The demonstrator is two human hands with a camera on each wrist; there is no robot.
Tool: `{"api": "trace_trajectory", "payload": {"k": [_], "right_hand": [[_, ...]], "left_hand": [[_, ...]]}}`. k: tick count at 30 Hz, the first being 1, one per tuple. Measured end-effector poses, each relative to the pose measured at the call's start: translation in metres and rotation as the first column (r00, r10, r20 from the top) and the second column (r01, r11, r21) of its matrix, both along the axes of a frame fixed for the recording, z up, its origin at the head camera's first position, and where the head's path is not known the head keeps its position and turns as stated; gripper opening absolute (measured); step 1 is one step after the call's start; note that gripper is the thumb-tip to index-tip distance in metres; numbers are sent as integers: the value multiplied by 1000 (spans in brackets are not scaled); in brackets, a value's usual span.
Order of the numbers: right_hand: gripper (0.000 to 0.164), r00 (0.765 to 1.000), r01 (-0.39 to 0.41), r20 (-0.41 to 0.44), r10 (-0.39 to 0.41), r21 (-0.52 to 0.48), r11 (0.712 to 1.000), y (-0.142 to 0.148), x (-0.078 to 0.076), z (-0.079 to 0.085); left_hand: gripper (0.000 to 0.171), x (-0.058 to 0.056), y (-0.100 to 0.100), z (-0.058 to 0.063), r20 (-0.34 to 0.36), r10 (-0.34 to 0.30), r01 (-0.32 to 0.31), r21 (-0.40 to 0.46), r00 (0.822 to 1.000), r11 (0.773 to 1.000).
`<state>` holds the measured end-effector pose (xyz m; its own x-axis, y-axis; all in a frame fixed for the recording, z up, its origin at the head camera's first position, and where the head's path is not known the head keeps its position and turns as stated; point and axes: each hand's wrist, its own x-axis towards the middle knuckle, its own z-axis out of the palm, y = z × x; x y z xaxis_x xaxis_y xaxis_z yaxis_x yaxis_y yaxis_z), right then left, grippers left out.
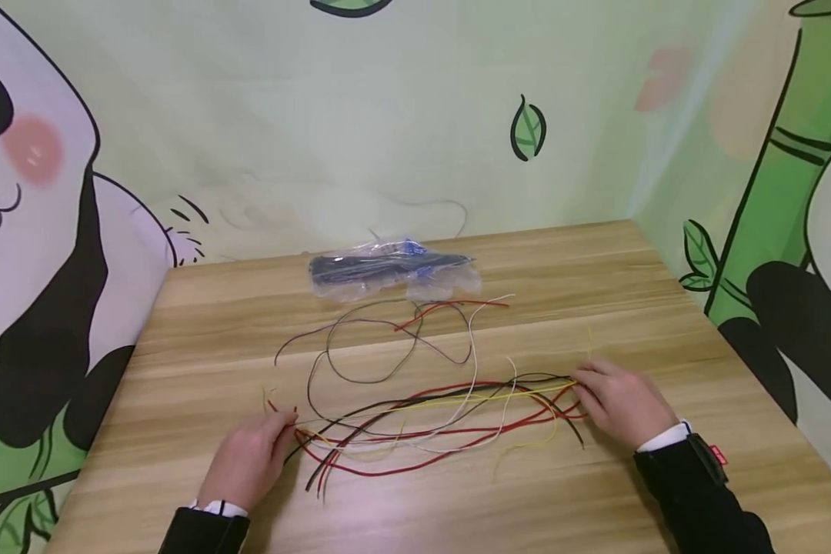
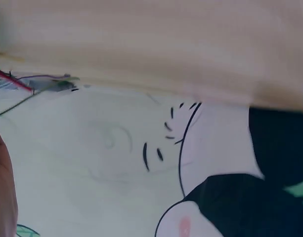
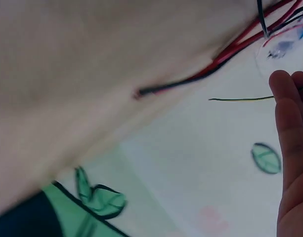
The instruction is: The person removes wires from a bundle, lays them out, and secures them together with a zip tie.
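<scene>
Two bare hands stretch a loose bundle of thin, flexible wires (image 1: 422,398) sideways just above or on a table near its front. The left hand (image 1: 245,459) pinches the left ends between thumb and fingers; the right hand (image 1: 623,404) pinches the right ends, a yellow wire (image 1: 492,397) among them. The strands are smooth red, black, white and yellow, bowing and crossing, with some tips splayed free. Beyond them, a grey wire (image 1: 328,350) curls in wide loops. Farther back lies a crinkled clear plastic bag (image 1: 388,288) with dark, long contents and blue patches. The table (image 1: 180,346) has pale, streaky wood grain. Behind it hangs a pale green backdrop (image 1: 249,115) with cartoon pandas, bamboo and leaves. A small red tag (image 1: 718,455) on the right black sleeve (image 1: 692,485) is too small to read.
</scene>
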<state>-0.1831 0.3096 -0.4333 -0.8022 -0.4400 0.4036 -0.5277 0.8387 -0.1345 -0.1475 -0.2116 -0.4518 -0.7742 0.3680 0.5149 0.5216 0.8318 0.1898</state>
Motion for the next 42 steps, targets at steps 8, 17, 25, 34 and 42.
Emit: {"api": "trace_trajectory", "payload": {"k": [8, 17, 25, 34, 42], "right_hand": [[23, 996, 78, -33, -79, -28, 997, -2, -1, -5], [20, 997, 55, -56, -53, 29, 998, -15, 4, -10], [15, 995, 101, 19, -103, 75, 992, -18, 1, -8], [17, 997, 65, 24, -68, 97, 993, -20, 0, 0], [19, 990, 41, -132, -40, 5, 999, -19, -1, -5]], "left_hand": [[16, -10, 7, -10, -53, 45, -42, 55, 998, 998], [17, 0, 7, -9, -58, 102, -100, 42, 993, 994], [16, -3, 10, -10, 17, 103, -103, -4, 994, 995], [22, 1, 16, -4, 110, 135, -135, -8, 985, 991], [11, -1, 15, -2, 11, 165, -165, 28, 986, 986]]}}
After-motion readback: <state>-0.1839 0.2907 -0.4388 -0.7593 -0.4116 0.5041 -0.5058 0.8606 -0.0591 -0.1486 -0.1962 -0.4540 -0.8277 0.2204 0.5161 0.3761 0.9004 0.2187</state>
